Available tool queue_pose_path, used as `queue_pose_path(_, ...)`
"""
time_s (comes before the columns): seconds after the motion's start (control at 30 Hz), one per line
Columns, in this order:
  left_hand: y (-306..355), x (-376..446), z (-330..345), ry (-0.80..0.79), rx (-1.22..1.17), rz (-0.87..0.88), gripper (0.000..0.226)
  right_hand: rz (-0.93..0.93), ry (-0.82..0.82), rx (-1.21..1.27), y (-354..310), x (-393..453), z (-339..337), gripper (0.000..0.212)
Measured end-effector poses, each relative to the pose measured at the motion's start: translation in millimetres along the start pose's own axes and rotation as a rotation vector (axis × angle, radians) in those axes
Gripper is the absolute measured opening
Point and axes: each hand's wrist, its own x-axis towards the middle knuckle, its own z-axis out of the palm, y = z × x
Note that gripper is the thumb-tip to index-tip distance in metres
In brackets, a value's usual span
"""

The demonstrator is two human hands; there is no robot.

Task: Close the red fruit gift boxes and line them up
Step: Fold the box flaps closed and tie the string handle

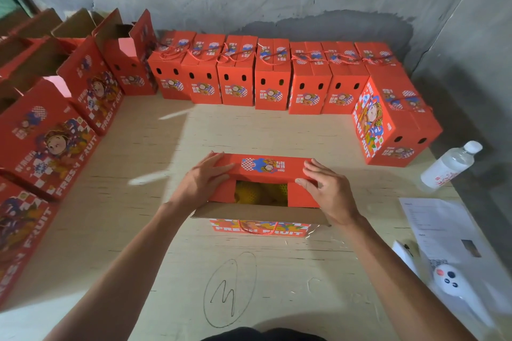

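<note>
While both hands press its far flap down, the half-closed red box [263, 191] sits mid-table.
Left hand [203, 177] and right hand [327, 188] lie with fingers straight and flat on the flap [263, 167]; yellow fruit [257, 192] shows through the gap, the near brown flap [260, 214] still open. At 9 o'clock stand open boxes [47, 141]; at 12 o'clock, a row of closed boxes [271, 83]; at 3 o'clock, a water bottle [450, 166].
</note>
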Motion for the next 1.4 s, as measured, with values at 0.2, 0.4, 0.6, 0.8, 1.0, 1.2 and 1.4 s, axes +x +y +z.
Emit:
queue_pose_path(0.2, 5, -2, 3, 0.076, -0.315, -0.176, 0.025, 0.114, 0.042, 0.154, 4, -3, 9, 0.027)
queue_pose_path(0.4, -1, 2, 11, 0.017, -0.665, -0.396, 0.066, 0.545, -0.128, 0.491, 3, -3, 7, 0.041)
queue_pose_path(0.6, -7, 8, 7, -0.019, -0.349, -0.190, 0.074, 0.535, -0.139, 0.453, 7, 2, 3, 0.034)
queue_pose_path(0.8, -7, 3, 7, 0.022, -0.096, -0.149, 0.068, 0.617, -0.186, 0.281, 2, 6, 1, 0.051)
queue_pose_path(1.0, 5, -3, 7, 0.080, 0.143, -0.256, 0.072, 0.862, -0.138, 0.593, -1, 14, 3, 0.051)
queue_pose_path(1.2, 26, -12, 19, 0.223, 0.244, -0.486, 0.083, 0.884, 0.012, 0.897, -5, 23, 5, 0.053)
queue_pose_path(1.4, 69, -26, 34, 0.144, 0.445, -0.691, 0.085, 0.621, -0.146, 0.836, -63, 42, 24, 0.059)
